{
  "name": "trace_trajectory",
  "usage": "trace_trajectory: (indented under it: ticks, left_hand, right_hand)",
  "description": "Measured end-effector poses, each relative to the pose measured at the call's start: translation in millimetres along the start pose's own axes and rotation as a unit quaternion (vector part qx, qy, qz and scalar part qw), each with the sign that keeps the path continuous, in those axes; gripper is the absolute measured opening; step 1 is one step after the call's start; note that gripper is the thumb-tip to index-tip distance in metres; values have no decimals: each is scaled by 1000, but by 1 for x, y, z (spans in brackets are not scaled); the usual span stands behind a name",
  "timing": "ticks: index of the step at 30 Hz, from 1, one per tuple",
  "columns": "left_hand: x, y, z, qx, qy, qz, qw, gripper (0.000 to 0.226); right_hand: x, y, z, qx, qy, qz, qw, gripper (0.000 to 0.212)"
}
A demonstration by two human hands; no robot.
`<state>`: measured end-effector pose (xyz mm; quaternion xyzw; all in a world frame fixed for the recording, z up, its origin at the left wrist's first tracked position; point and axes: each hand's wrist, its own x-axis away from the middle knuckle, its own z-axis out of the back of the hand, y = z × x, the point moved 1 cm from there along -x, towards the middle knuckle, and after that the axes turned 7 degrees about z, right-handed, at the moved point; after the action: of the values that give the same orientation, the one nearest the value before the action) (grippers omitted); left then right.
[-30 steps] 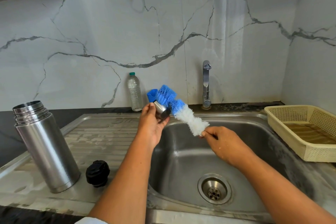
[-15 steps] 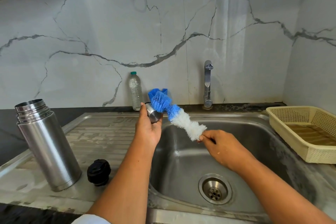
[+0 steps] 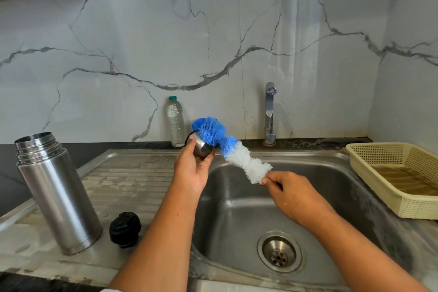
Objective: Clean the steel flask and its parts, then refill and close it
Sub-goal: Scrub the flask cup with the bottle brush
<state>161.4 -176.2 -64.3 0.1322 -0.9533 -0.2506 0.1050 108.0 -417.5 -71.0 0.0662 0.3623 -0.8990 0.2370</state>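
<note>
brush (image 3: 237, 155) shifted left on steel cup (image 3: 202, 149), head pointing up-left

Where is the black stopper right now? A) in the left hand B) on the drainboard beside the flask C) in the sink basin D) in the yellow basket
B: the black stopper sits on the drainboard, just right of the upright steel flask and apart from it; the left hand holds the steel cup, the right hand the brush.

Veined marble wall (image 3: 118, 31), steel sink (image 3: 237, 208), tap (image 3: 269, 111)
</note>
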Motion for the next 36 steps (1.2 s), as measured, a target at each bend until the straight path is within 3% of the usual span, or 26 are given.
trace_trajectory:
  ticks: [4, 10, 13, 17, 23, 28, 36]
  left_hand:
    - [1, -5, 2, -78, 4, -7, 997, 38]
    - [-3, 0, 1, -64, 24, -46, 997, 40]
    - [7, -10, -3, -116, 2, -10, 993, 31]
    - [5, -3, -3, -51, 22, -21, 998, 47]
    - [10, -13, -3, -31, -4, 33, 999, 35]
    - [6, -9, -2, 28, -40, 25, 998, 37]
    - [2, -1, -6, 28, -16, 27, 999, 37]
  right_hand:
    - [-2, -2, -2, 6, 2, 1, 1000, 30]
    - [-1, 10, -2, -3, -19, -12, 1000, 29]
    - [-4, 13, -1, -21, -1, -20, 1000, 28]
    - [-2, 16, 1, -39, -11, -3, 999, 33]
    - [-4, 12, -5, -51, -4, 8, 999, 34]
    - [-1, 15, -2, -35, -21, 20, 999, 38]
    - [-4, 17, 1, -29, 0, 16, 999, 33]
